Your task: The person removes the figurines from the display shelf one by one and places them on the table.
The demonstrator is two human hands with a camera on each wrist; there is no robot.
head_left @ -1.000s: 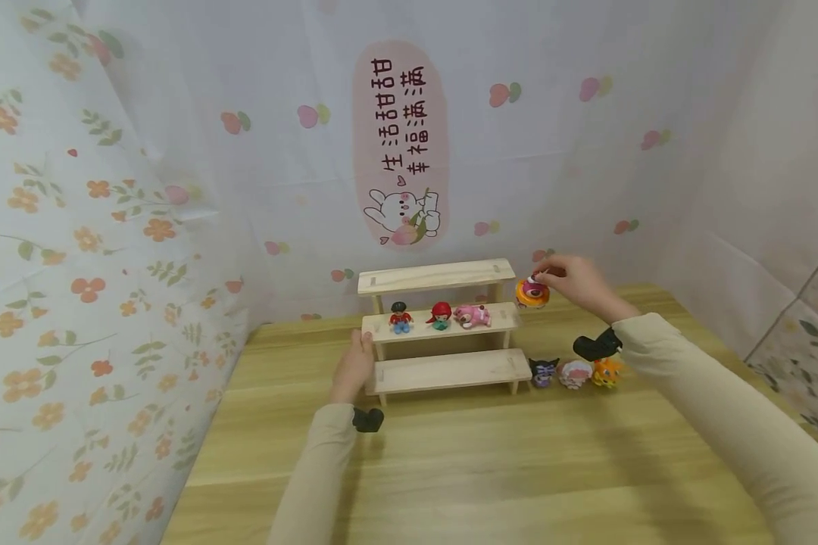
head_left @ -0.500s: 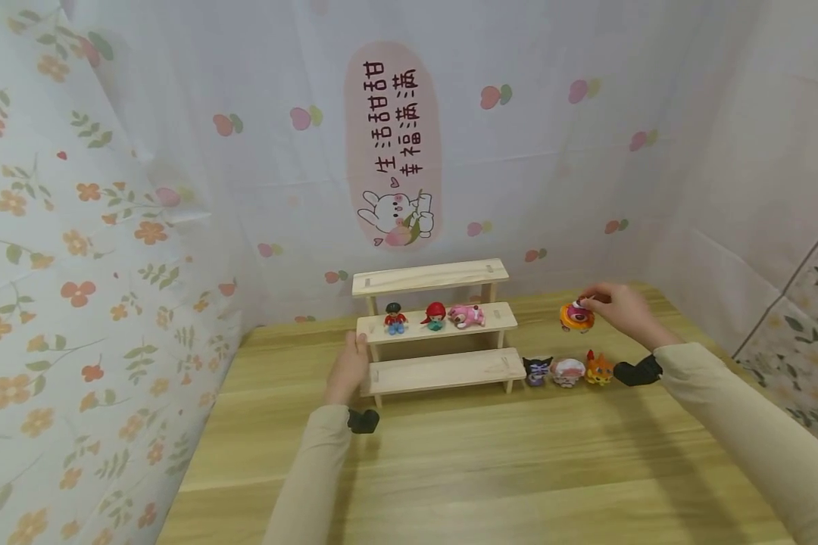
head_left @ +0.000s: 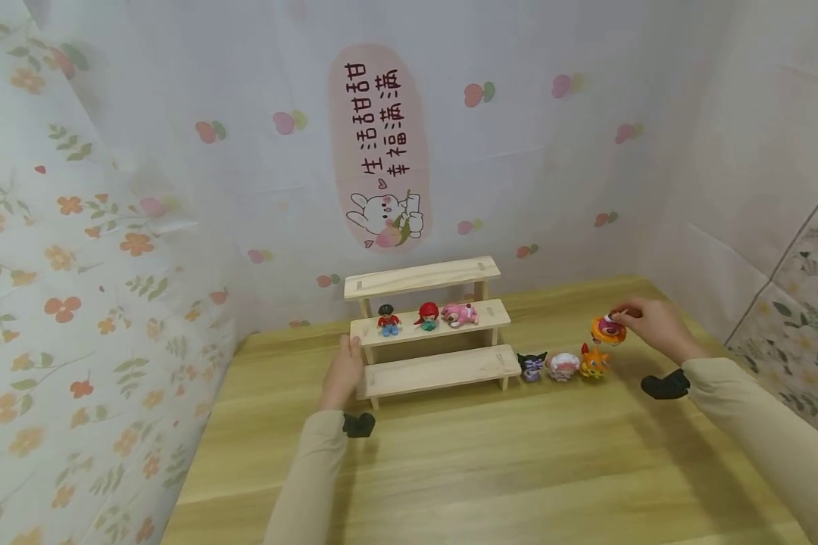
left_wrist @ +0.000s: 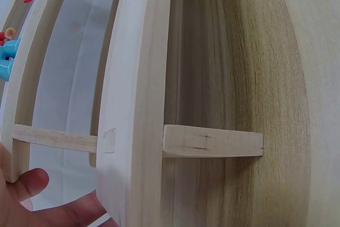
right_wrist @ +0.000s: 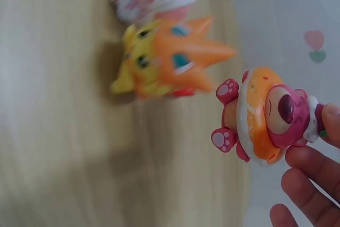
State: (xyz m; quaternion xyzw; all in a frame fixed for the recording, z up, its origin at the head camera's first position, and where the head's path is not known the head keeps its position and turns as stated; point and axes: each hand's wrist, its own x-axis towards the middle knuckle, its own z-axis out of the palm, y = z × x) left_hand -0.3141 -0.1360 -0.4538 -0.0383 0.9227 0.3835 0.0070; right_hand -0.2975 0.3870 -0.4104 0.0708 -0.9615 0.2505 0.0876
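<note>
My right hand (head_left: 660,327) pinches a pink bear figurine (head_left: 609,330) with an orange ring round its body by the top of its head. In the right wrist view the bear figurine (right_wrist: 271,115) hangs with its feet away from the fingers. Just left of it, an orange and yellow figurine (head_left: 594,363) stands on the table. My left hand (head_left: 343,372) grips the left end of the three-tier wooden shelf (head_left: 443,369); in the left wrist view its fingers (left_wrist: 74,212) reach between two tiers. Part of the left hand lies outside that view.
On the middle tier sit a figurine in a red jacket (head_left: 388,321), a red-haired figurine (head_left: 427,316) and a lying pink bear (head_left: 460,315). A black-eared figurine (head_left: 532,366) and a white and pink one (head_left: 563,367) stand right of the shelf. A patterned cloth (head_left: 518,166) hangs behind.
My right hand has carried the bear figurine rightward and down, from beside the middle tier to near the orange and yellow figurine. The left hand stays at the shelf's end.
</note>
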